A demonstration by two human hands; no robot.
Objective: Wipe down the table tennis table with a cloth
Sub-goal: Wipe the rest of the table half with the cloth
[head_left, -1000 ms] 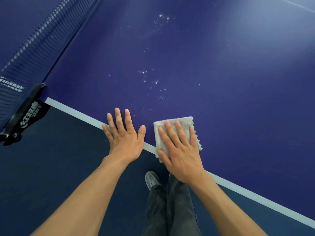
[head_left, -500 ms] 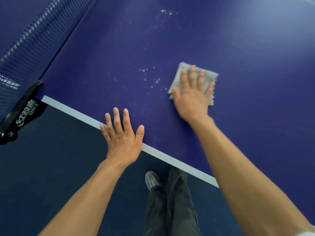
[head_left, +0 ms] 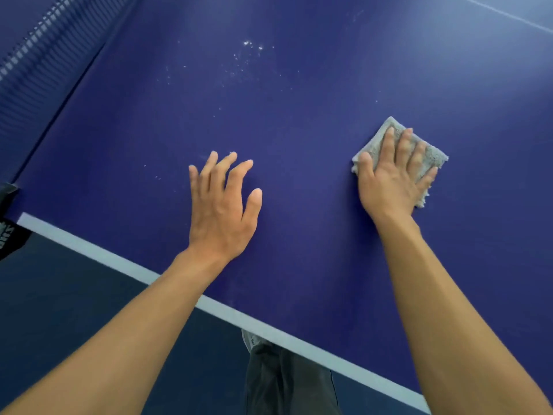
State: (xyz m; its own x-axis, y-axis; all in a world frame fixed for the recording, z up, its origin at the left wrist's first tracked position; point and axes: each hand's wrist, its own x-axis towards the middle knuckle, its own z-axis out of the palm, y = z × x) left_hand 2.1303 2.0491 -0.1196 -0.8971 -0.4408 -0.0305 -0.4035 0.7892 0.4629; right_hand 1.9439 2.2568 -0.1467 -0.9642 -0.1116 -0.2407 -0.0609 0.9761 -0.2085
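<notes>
The blue table tennis table [head_left: 299,115] fills most of the view, with a white line along its near edge. A folded grey cloth [head_left: 431,152] lies flat on it at the right. My right hand [head_left: 392,175] presses on the cloth with straight fingers and covers most of it. My left hand [head_left: 223,205] rests on the bare table surface to the left, fingers spread and slightly bent, holding nothing. White specks [head_left: 248,55] dot the surface farther out, and a few lie near my left fingertips.
The net [head_left: 36,55] runs along the far left, with its black clamp [head_left: 9,229] at the table's edge. Below the near edge are the dark floor, my dark trouser legs [head_left: 287,381] and a grey shoe [head_left: 250,339].
My right hand has slid the cloth from the near edge out onto the table and to the right. My left hand has moved from the white edge line farther onto the surface.
</notes>
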